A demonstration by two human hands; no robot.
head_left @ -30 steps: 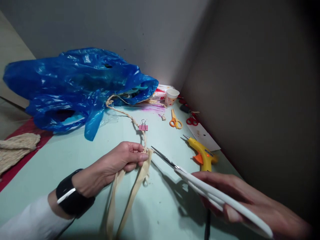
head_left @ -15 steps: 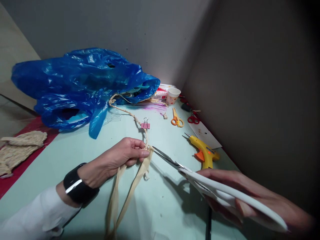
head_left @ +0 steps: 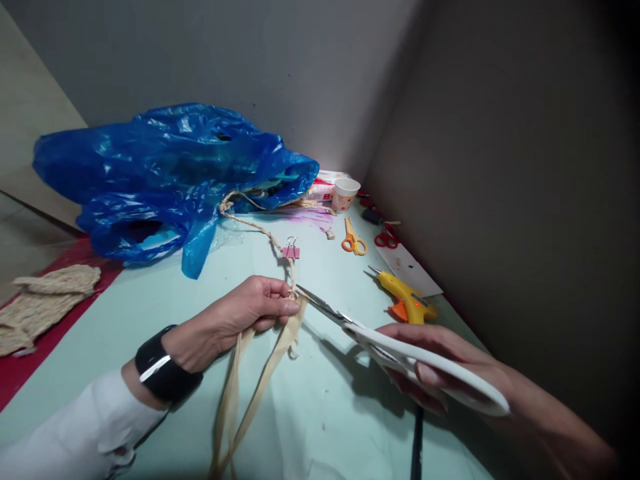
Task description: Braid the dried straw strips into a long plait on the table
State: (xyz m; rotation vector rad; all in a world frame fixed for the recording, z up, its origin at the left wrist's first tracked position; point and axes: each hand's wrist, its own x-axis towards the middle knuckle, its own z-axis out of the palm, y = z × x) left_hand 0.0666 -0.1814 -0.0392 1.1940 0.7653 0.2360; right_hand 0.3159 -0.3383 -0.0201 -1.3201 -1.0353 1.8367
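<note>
Pinched a cream strip point(head_left: 283, 342) and part of a thin braid point(head_left: 293, 270) between thumb and fingers of the left hand point(head_left: 265, 303), near a pink clip point(head_left: 291, 253), over the pale green table point(head_left: 340, 427). Held white-handled scissors point(head_left: 370, 341) in the right hand point(head_left: 457, 345), with blade tips close by the braid; could not tell surely about contact. Judged a cut to the left fingertips as first danger, because of blades so near to the pinch. Feared also a wrong snip into the braid, because of strip and braid so close together. Noticed a yellow glue gun point(head_left: 407, 293) beyond the right hand, in the way of a forward reach. Saw farther back orange scissors point(head_left: 354, 244) and a paper cup point(head_left: 345, 195), and, at left, a big blue bag point(head_left: 150, 160) blocking that side.
</note>
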